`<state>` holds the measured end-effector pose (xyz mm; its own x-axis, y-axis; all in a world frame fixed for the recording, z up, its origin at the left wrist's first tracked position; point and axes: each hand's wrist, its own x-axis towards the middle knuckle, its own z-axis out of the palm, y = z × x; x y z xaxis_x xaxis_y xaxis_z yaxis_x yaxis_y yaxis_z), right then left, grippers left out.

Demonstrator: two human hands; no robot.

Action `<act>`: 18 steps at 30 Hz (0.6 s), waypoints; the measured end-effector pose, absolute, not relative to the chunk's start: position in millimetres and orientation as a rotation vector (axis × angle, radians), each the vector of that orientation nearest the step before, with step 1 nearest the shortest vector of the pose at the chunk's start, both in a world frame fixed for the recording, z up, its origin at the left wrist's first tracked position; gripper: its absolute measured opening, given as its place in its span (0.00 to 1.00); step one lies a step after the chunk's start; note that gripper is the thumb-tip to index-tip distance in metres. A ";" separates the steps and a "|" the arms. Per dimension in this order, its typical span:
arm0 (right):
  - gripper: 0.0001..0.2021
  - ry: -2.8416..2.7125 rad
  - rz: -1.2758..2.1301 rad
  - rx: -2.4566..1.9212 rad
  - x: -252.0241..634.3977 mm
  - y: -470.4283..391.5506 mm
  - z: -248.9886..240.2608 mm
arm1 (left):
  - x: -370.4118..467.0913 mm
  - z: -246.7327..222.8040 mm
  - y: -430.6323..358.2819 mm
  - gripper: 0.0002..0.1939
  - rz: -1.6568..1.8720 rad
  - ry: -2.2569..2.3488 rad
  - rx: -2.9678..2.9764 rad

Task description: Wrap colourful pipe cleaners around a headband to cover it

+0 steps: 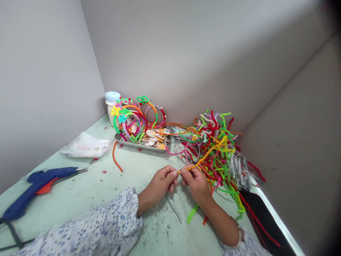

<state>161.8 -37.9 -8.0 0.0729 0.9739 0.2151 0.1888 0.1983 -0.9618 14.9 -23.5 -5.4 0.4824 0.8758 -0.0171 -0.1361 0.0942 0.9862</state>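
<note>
Both my hands are close together at the middle of the table. My left hand point(165, 179) pinches the near end of an orange pipe cleaner point(206, 155). Beside it, my right hand point(195, 181) pinches the same pipe cleaner, which runs up and right to a yellow twisted part over the pile. A thin grey wire point(174, 209) extends down below my left hand; its upper end is hidden by the fingers. Just right of my right hand lies a tangled pile of coloured pipe cleaners point(221, 167).
A metal tray point(144, 146) holds shells, with decorated headbands point(133, 124) above it. A white jar with a blue lid point(112, 96), a plastic bag point(86, 145) and a blue glue gun point(39, 181) are at left. Grey wire bundles point(239, 172) lie at right.
</note>
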 end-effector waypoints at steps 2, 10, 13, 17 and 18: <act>0.10 -1.356 0.897 -1.217 162.4 -37.8 -8.6 | 14.9 -5.2 -23.5 0.13 0.868 0.765 1.251; 0.12 -1.327 0.907 -1.237 162.7 -38.1 -7.5 | 15.5 -3.4 -24.5 0.09 0.890 0.795 1.269; 0.12 -1.294 0.909 -1.260 163.2 -37.6 -9.3 | 15.6 -3.4 -25.4 0.07 0.917 0.810 1.297; 0.14 -1.244 0.912 -1.273 163.8 -36.2 -12.2 | 15.5 -4.9 -26.3 0.07 0.946 0.840 1.350; 0.14 -1.237 0.914 -1.277 164.0 -36.1 -12.3 | 15.5 -5.2 -26.5 0.07 0.945 0.851 1.361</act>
